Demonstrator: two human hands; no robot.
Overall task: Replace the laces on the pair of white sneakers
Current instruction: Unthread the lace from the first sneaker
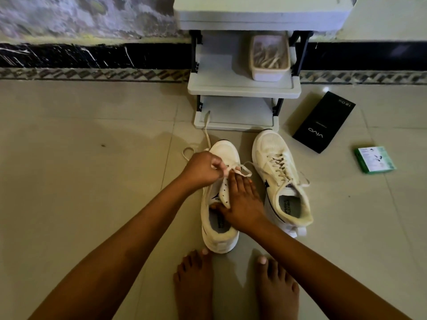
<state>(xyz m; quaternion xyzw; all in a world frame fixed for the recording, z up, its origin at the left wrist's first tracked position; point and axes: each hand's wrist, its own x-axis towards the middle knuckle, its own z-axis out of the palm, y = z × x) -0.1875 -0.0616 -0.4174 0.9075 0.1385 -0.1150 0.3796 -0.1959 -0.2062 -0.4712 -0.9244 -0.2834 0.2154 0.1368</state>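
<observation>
On the beige tiled floor, the left hand pinches a cream flat lace above the left white leather sneaker. The right hand presses flat on it, fingers straight. A black box reads "vivo".

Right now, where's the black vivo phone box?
In the head view, the black rectangular vivo phone box lies flat on the tiled floor, right of the white plastic shelf rack, beyond the green-and-white small box.

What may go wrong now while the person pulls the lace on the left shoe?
1. The left hand pinches the lace near the toe; a hard pull may drag it out of the lowest eyelets.
2. The loose lace end lies by the rack foot and might snag.
3. The right hand only rests on the left sneaker, so it may slide.
</observation>
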